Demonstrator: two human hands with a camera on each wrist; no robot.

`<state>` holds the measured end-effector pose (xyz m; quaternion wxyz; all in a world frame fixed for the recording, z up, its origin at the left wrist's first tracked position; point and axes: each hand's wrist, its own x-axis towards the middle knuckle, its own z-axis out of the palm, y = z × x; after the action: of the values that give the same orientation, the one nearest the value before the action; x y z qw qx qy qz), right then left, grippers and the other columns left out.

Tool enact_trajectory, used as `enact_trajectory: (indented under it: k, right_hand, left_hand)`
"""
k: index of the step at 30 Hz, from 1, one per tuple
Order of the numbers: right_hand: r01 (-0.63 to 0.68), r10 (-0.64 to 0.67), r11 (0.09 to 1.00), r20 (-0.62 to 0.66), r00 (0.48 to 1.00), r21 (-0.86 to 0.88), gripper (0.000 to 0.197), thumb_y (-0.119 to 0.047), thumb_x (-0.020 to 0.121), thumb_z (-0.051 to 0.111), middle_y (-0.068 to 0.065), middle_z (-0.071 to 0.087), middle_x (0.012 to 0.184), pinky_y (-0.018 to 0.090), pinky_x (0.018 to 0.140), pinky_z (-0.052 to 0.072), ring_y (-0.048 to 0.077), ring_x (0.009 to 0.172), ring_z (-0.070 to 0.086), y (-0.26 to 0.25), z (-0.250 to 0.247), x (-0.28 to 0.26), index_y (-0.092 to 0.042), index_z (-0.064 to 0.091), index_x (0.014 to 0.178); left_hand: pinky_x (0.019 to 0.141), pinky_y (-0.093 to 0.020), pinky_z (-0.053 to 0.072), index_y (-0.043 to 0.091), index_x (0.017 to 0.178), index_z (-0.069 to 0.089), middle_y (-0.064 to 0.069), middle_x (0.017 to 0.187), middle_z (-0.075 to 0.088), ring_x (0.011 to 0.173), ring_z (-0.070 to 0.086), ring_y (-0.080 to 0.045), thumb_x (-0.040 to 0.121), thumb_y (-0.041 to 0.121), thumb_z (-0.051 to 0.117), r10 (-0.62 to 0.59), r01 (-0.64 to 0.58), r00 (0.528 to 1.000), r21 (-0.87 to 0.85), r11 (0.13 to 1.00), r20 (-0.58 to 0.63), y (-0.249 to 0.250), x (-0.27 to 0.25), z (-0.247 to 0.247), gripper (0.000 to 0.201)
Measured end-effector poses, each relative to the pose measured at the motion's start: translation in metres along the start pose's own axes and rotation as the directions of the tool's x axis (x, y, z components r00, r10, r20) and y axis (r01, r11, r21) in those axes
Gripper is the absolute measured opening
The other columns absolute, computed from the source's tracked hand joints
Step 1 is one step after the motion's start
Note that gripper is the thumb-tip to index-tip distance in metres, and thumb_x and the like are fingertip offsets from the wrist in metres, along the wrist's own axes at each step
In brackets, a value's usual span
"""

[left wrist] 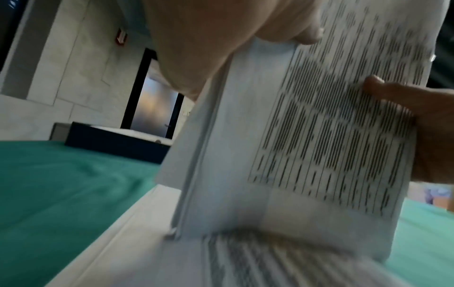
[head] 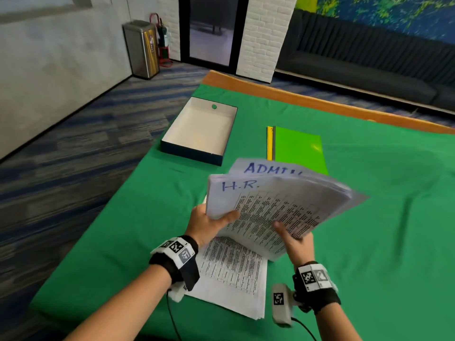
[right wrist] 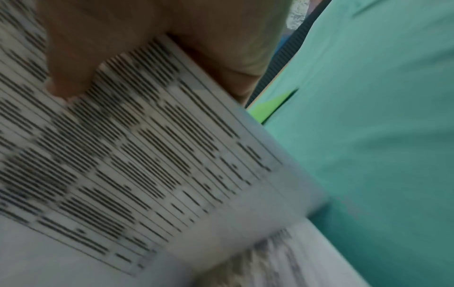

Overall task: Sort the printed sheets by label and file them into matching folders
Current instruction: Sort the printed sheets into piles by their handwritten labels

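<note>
Both hands hold a thick stack of printed sheets [head: 275, 205] tilted up above the green table. Its top sheet is hand-lettered "H.R."; a sheet behind it shows "ADMIN" [head: 270, 168]. My left hand [head: 211, 223] grips the stack's left edge, thumb on top [left wrist: 290, 29]. My right hand [head: 293, 239] grips the lower right edge, thumb on the print [right wrist: 71, 77]. More printed sheets [head: 234, 271] lie flat on the cloth under my hands. A green folder [head: 299, 148] lies beyond the stack on a yellow folder [head: 269, 143].
An open dark-blue box [head: 199, 131] with a white inside sits at the far left of the green cloth [head: 369, 217]. The table's wooden edge [head: 295, 99] runs along the back. Floor drops off to the left.
</note>
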<state>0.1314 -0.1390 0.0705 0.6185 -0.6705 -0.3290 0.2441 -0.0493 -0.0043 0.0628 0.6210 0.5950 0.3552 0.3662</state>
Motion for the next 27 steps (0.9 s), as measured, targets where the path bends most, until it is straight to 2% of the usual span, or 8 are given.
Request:
enact_trajectory:
  k: [3, 6, 9, 12, 14, 17, 23, 27]
  right_hand:
    - [-0.103, 0.117, 0.983, 0.087, 0.989, -0.154, 0.059, -0.059, 0.048, 0.08, -0.015, 0.064, 0.097, 0.01, 0.066, 0.051, -0.006, 0.086, 0.063, 0.021, 0.007, -0.001, -0.032, 0.059, 0.096]
    - [-0.18, 0.211, 0.96, 0.128, 0.969, -0.216, 0.061, -0.062, 0.05, 0.078, -0.012, 0.065, 0.094, 0.01, 0.062, 0.051, -0.004, 0.081, 0.064, 0.041, 0.008, -0.007, -0.026, 0.063, 0.096]
    - [-0.253, 0.255, 0.944, -0.019, 0.967, -0.211, 0.033, -0.019, 0.077, 0.074, 0.002, 0.068, 0.088, 0.005, 0.053, 0.048, -0.009, 0.061, 0.062, 0.054, 0.002, -0.009, 0.0, 0.066, 0.104]
    - [-0.345, 0.304, 0.925, -0.232, 0.924, -0.16, 0.023, -0.007, 0.082, 0.069, 0.018, 0.067, 0.088, 0.006, 0.046, 0.046, -0.006, 0.047, 0.058, 0.059, -0.017, -0.012, 0.009, 0.067, 0.098]
    - [-0.4, 0.343, 0.907, -0.325, 0.881, -0.128, 0.029, -0.011, 0.083, 0.069, 0.015, 0.064, 0.087, 0.015, 0.055, 0.051, 0.01, 0.059, 0.062, 0.059, -0.031, -0.016, 0.011, 0.065, 0.102]
    - [-0.471, 0.395, 0.875, -0.4, 0.827, -0.111, 0.033, -0.01, 0.083, 0.069, 0.012, 0.06, 0.09, 0.028, 0.079, 0.045, 0.021, 0.081, 0.057, 0.061, -0.053, -0.025, 0.01, 0.062, 0.108]
    - [-0.625, 0.516, 0.763, -0.425, 0.743, -0.166, 0.04, -0.012, 0.081, 0.071, 0.016, 0.064, 0.099, 0.034, 0.081, 0.048, 0.027, 0.083, 0.059, 0.086, -0.08, -0.045, 0.01, 0.058, 0.112]
    - [-0.663, 0.552, 0.731, -0.433, 0.713, -0.16, 0.05, -0.021, 0.08, 0.072, 0.022, 0.062, 0.117, 0.044, 0.098, 0.046, 0.034, 0.101, 0.061, 0.093, -0.086, -0.053, 0.006, 0.057, 0.119]
  left_hand:
    - [0.076, -0.031, 0.058, 0.02, 0.098, 0.061, -0.002, 0.099, 0.07, 0.093, 0.068, -0.017, 0.03, 0.073, 0.081, -0.19, 0.186, 0.982, 0.108, 0.977, 0.026, -0.033, 0.007, -0.007, 0.089]
    - [0.078, -0.037, 0.059, 0.017, 0.105, 0.058, -0.002, 0.099, 0.069, 0.091, 0.068, -0.018, 0.033, 0.077, 0.078, -0.329, 0.312, 0.944, 0.243, 0.918, 0.029, -0.052, 0.008, -0.009, 0.096]
    - [0.074, -0.039, 0.059, 0.016, 0.098, 0.066, -0.006, 0.091, 0.071, 0.084, 0.069, -0.023, 0.052, 0.07, 0.075, -0.327, 0.266, 0.942, 0.422, 0.867, 0.077, -0.058, 0.008, -0.009, 0.071]
    - [0.097, -0.03, 0.045, 0.018, 0.111, 0.066, -0.003, 0.118, 0.065, 0.111, 0.059, -0.021, 0.071, 0.04, 0.078, -0.272, 0.149, 0.959, 0.68, 0.718, 0.077, -0.064, 0.006, -0.011, 0.048]
    - [0.107, -0.031, 0.033, 0.014, 0.131, 0.049, -0.003, 0.14, 0.042, 0.128, 0.04, -0.021, 0.069, 0.04, 0.079, -0.261, 0.154, 0.965, 0.792, 0.591, 0.008, -0.073, 0.0, -0.013, 0.074]
    - [0.108, -0.038, 0.033, 0.009, 0.141, 0.028, -0.006, 0.146, 0.025, 0.132, 0.032, -0.024, 0.06, 0.044, 0.084, -0.294, 0.222, 0.952, 0.85, 0.478, -0.083, -0.079, -0.009, -0.014, 0.104]
    - [0.104, -0.036, 0.039, 0.005, 0.135, 0.034, -0.014, 0.135, 0.04, 0.124, 0.042, -0.027, 0.048, 0.03, 0.092, -0.326, 0.346, 0.927, 0.763, 0.546, -0.187, -0.073, -0.006, -0.014, 0.108]
    - [0.088, -0.03, 0.047, 0.003, 0.117, 0.055, -0.014, 0.114, 0.064, 0.104, 0.06, -0.028, 0.07, 0.016, 0.082, -0.263, 0.308, 0.948, 0.716, 0.626, -0.178, -0.071, -0.01, -0.012, 0.055]
